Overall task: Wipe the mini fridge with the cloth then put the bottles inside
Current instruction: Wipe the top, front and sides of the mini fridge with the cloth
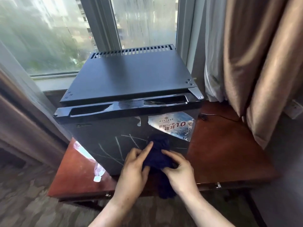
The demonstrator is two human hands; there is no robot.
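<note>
A black mini fridge (131, 82) sits on a reddish-brown wooden table (229, 153) in front of a window (49, 30), with tan curtains (254, 63) hanging to the right. The fridge door is closed. Its front carries white chalk-like scribbles (114, 149) on the lower left and a torn blue-and-white sticker (175, 125) on the upper right.

Both of the person's bare hands hold a dark navy cloth (159, 154) against the lower front of the door, just below the sticker. The cloth is bunched between the two hands, with its top lump above the fingertips and a loose tail hanging down below the wrists, past the table's front edge.

The left hand (132, 169) grips the cloth's left side; its index finger points up and lies along the cloth's left edge, while the other fingers curl into the fabric. The right hand (178, 169) has its fingers bent and pressed together over the cloth's right side, with the thumb tucked under, pinching the fabric.

A clear plastic bottle (98, 171) with a white cap lies on the table just left of the fridge, partly hidden by its corner.
</note>
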